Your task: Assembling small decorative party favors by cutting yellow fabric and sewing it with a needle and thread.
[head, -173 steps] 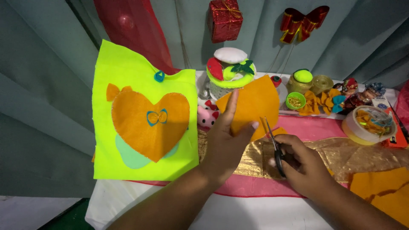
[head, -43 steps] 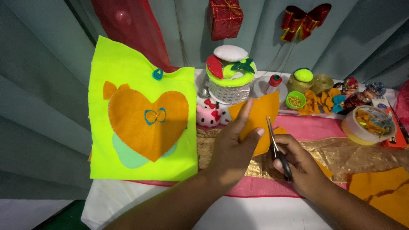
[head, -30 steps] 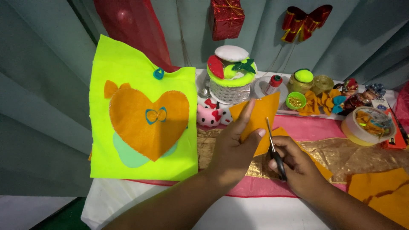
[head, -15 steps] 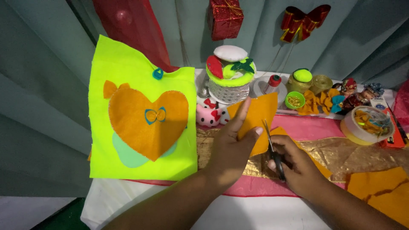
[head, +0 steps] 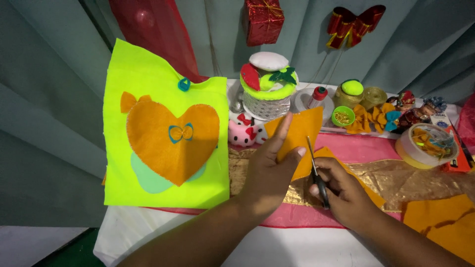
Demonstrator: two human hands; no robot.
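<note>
Grey-green curtains hang behind a craft table covered in white with a pink and gold cloth across it. At the middle, the left hand pinches a piece of orange felt between thumb and fingers, holding it upright above the cloth. Just to its right, the right hand is closed around the handles of a pair of scissors, whose blades point up along the felt's right edge. Whether the blades are parted cannot be told. To the left stands a neon yellow felt panel bearing an orange heart. Behind the hands sit a small white basket with a felt lid, a pink and white plush toy, and a roll of tape to the right
</note>
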